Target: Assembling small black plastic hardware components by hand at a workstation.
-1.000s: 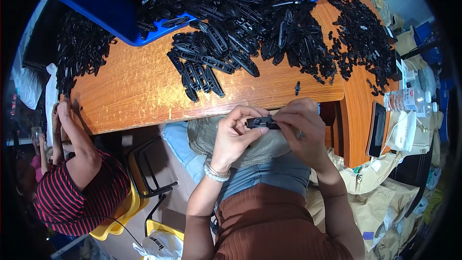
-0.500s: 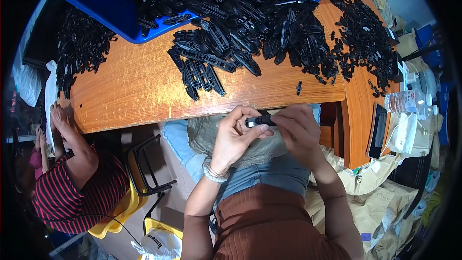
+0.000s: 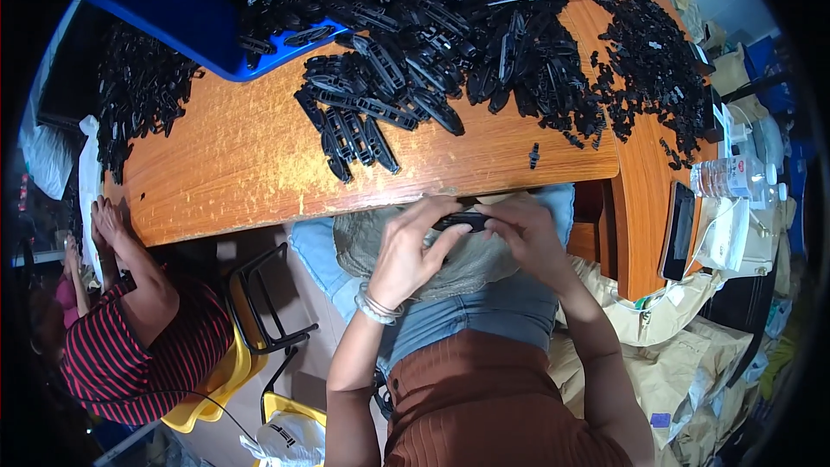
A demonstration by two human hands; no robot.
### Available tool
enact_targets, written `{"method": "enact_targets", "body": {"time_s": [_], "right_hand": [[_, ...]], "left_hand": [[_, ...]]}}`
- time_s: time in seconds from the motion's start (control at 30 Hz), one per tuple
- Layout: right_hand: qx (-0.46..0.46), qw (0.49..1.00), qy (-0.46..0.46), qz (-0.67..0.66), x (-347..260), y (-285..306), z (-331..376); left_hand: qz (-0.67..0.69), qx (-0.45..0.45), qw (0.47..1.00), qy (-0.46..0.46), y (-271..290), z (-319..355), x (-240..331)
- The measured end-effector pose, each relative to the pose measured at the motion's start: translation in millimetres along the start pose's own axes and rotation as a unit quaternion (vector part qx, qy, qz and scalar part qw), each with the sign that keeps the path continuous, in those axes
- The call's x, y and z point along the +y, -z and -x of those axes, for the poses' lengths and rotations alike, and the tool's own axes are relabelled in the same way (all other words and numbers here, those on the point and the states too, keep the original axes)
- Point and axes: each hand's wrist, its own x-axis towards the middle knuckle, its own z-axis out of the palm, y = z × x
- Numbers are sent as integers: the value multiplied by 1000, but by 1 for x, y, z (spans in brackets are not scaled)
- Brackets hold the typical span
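Both my hands meet over my lap, just below the edge of the wooden table [image 3: 242, 164]. My left hand [image 3: 413, 246] and my right hand [image 3: 527, 238] pinch the two ends of one small black plastic part [image 3: 461, 221]. A grey cloth bag [image 3: 471, 264] lies on my lap under the hands. On the table above, a neat row of long black plastic parts [image 3: 350, 125] lies beside a large loose heap of the same parts [image 3: 467, 26]. One tiny black piece [image 3: 534, 156] sits alone near the table edge.
A blue tray [image 3: 173, 0] holds more black parts at the back. Smaller black pieces [image 3: 653, 60] pile at the right, others [image 3: 138, 99] at the left. A phone [image 3: 679, 229], a water bottle [image 3: 731, 177] and paper bags are right. Another person in a striped shirt [image 3: 143, 346] sits left.
My hands have stayed over my lap, turning the black part slightly between the fingers. The other person's hands shifted a little at the table's left edge.
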Motion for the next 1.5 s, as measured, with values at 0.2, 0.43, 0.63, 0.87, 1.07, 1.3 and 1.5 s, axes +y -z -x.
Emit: {"method": "enact_targets", "body": {"time_s": [0.2, 0.43, 0.63, 0.87, 1.07, 1.3, 1.5], "right_hand": [[177, 976, 26, 122, -7, 18, -7], [253, 887, 93, 374, 12, 31, -49], [142, 979, -35, -139, -2, 38, -45], [102, 953, -46, -281, -11, 33, -30], [127, 952, -15, -278, -38, 19, -20], [151, 970, -8, -189, -43, -9, -14], [121, 975, -16, -184, -42, -8, -13]], "left_hand": [[-97, 103, 989, -39, -4, -35, -8], [-369, -10, 923, -109, -6, -97, -22], [-265, 121, 934, -208, 0, -88, -24], [80, 162, 982, -56, -7, -40, 7], [71, 89, 993, 20, 1, -25, 15], [191, 110, 968, 121, -18, -6, 22], [466, 31, 852, 236, -6, -1, 23]]}}
